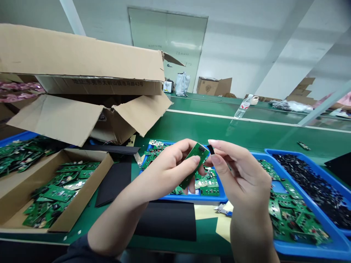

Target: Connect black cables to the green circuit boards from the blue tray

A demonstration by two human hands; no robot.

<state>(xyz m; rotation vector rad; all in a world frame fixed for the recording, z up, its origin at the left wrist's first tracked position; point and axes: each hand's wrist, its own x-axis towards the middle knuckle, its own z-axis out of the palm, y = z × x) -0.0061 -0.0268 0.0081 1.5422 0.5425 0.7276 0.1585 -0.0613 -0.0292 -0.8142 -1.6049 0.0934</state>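
Observation:
My left hand (175, 164) is closed on a green circuit board (194, 162), thumb across its face. A small black part with an oval outline (202, 148) sits near the board's upper end. Just right of that end, my right hand (236, 170) pinches a small black strip (211, 149) between thumb and forefinger. A slight gap seems to separate strip and board. Below both hands lies a blue tray (208, 198) with several more boards, partly hidden by my hands.
On the right stand a blue tray of boards (340, 248) and a blue tray of small black parts (309, 175). A cardboard box (82, 204) of boards sits left. Blue-handled cutters (223, 210) lie in front; a water bottle (243, 106) stands behind. Large cartons (82, 54) rise at back left.

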